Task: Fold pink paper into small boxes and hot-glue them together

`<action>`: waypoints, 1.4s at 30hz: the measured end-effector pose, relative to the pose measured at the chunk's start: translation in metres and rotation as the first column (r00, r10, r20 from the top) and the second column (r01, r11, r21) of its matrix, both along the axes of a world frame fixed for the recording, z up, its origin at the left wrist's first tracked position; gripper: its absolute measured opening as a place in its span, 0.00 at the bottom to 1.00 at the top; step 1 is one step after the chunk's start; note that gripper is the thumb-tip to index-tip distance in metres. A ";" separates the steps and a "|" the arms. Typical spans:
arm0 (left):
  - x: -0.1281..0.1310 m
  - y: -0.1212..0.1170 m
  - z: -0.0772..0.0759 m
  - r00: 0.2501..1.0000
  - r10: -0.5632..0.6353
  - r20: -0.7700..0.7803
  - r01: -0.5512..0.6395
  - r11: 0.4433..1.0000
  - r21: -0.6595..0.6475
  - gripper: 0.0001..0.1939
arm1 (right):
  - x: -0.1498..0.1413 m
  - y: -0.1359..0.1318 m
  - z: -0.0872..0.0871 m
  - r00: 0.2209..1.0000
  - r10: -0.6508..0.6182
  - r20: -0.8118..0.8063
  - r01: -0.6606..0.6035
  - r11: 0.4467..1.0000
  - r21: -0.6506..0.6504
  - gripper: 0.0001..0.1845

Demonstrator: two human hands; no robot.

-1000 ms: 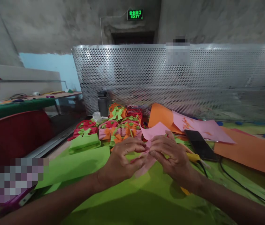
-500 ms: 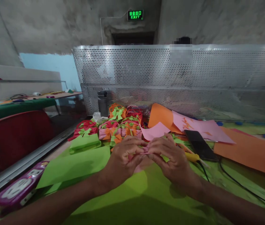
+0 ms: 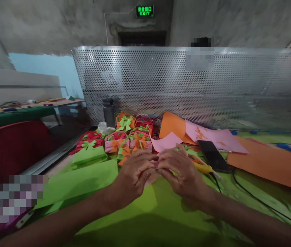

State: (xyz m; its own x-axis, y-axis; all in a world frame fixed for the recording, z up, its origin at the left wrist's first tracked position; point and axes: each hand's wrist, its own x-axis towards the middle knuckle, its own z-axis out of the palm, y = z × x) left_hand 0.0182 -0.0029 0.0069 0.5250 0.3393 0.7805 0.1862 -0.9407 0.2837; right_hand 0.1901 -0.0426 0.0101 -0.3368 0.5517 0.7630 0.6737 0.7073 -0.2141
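- Perforated metal panel (image 3: 160,80), the widest thing before me, stands along the far side of my counter.
- My counter (image 3: 160,206) has a green covering, shadowed close to me.
- At my right lies an orange sheet (image 3: 266,163); at my left, a green sheet (image 3: 83,181).
- Beyond my hands, small bright bags (image 3: 118,139) with bows sit crowded together in red, pink and orange.
- My left hand (image 3: 131,178) and right hand (image 3: 182,175) are raised over the counter, nearly meeting, fingertips together.
- Dark bottle (image 3: 109,115): upright behind the bags, near the panel.
- Black phone (image 3: 213,155): right of my right hand, beside the orange sheet.
- Yellow-handled tool (image 3: 202,168): just beyond my right hand, partly hidden by it.
- Smallest is the pink piece (image 3: 155,164), between my hands. The fingers of both are closed, pinching it; they cover most of it, so I cannot tell its shape.
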 end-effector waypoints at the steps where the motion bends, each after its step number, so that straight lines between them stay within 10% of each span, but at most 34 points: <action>1: 0.000 0.000 0.000 1.000 -0.004 0.007 0.003 1.000 0.007 0.05 | 0.000 -0.001 0.001 1.000 0.002 0.004 -0.002 1.000 -0.004 0.07; 42: -0.004 0.009 -0.014 0.998 0.009 -0.054 -0.019 0.982 -0.188 0.09 | 0.003 0.001 -0.009 0.996 -0.017 0.092 0.018 1.000 -0.013 0.05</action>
State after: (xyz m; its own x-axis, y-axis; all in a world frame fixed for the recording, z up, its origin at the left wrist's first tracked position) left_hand 0.0138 0.0065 -0.0074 0.5579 0.4850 0.6734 0.2182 -0.8686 0.4448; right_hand 0.1933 -0.0420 0.0012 -0.3958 0.5686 0.7211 0.7032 0.6927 -0.1603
